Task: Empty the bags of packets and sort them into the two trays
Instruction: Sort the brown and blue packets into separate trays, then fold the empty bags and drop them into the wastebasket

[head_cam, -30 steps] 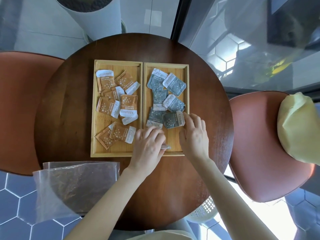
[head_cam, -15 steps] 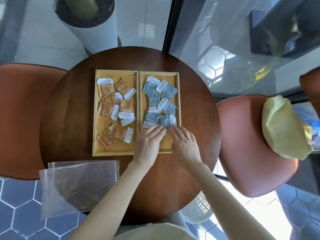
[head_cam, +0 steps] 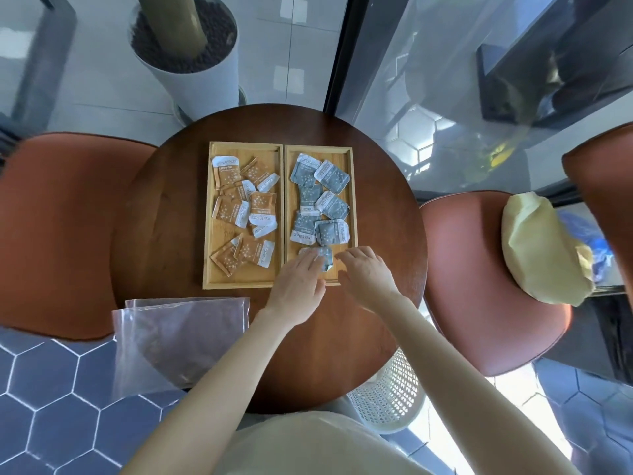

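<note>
Two trays sat side by side on the round table [head_cam: 164, 234], the left tray [head_cam: 207, 214] and right tray [head_cam: 354, 200] each holding packets. Empty plastic bags [head_cam: 178, 337] lay before the left tray, overhanging the table's near edge.

Single head-worn wide-angle view, steeply downward and close over the round table [head_cam: 164, 234].

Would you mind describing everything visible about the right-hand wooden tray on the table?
The right tray is a long, shallow rectangle of pale, bamboo-like wood with a raised rim, lying flat on the round dark table and flush beside its twin. It holds only grey-blue packets, overlapping loosely. At its near end the left hand rests straight fingers on one more grey-blue packet, and the right hand lies over the near-right corner.
</note>
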The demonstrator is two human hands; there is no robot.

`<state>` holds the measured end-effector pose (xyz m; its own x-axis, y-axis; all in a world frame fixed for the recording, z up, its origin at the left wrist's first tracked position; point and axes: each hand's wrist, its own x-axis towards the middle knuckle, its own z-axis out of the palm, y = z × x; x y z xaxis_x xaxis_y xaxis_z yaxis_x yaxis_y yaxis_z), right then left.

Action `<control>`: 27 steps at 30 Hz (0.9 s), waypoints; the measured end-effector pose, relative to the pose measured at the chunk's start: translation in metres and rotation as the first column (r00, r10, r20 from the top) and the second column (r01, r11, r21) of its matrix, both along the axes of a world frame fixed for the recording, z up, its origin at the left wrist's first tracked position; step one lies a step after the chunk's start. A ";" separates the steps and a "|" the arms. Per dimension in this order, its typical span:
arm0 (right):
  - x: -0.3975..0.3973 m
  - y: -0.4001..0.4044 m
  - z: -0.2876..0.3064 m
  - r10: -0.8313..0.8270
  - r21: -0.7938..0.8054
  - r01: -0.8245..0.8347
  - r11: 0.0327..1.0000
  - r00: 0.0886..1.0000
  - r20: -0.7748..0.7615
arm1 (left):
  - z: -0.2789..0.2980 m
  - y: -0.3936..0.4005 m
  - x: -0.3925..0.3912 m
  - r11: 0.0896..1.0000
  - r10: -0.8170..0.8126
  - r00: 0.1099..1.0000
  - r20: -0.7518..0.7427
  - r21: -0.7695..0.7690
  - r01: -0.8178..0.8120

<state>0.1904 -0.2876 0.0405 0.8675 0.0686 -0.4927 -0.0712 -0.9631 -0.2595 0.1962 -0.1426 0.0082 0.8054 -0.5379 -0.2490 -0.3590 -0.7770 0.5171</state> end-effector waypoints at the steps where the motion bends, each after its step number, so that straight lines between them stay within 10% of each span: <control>1: 0.000 0.003 0.006 -0.028 0.025 0.029 0.999 1.000 -0.006 | 0.007 0.007 0.001 0.998 0.051 0.999 -0.008 -0.041 -0.051; 12: -0.035 0.113 0.028 -0.229 0.371 0.238 0.898 0.971 -0.067 | 0.043 0.140 -0.024 0.884 0.451 0.892 0.026 -0.148 -0.443; 20: -0.098 0.185 -0.032 -0.014 0.201 -0.025 0.979 0.982 0.189 | 0.013 0.238 -0.072 0.784 0.598 0.790 0.138 0.106 -0.612; 24: -0.119 0.185 -0.060 0.113 0.032 -0.118 0.993 0.985 0.132 | -0.011 0.262 -0.086 0.709 0.678 0.735 0.013 0.249 -0.659; 27: -0.124 0.182 -0.072 0.165 -0.045 -0.162 0.986 0.981 0.102 | -0.024 0.268 -0.093 0.548 0.825 0.501 -0.262 0.157 -0.821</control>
<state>0.0664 -0.1055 -0.0310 0.8932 0.1978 -0.4038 0.1140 -0.9683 -0.2221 0.1035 0.1250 -0.0157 0.7771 0.3356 -0.5325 0.5997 -0.6516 0.4645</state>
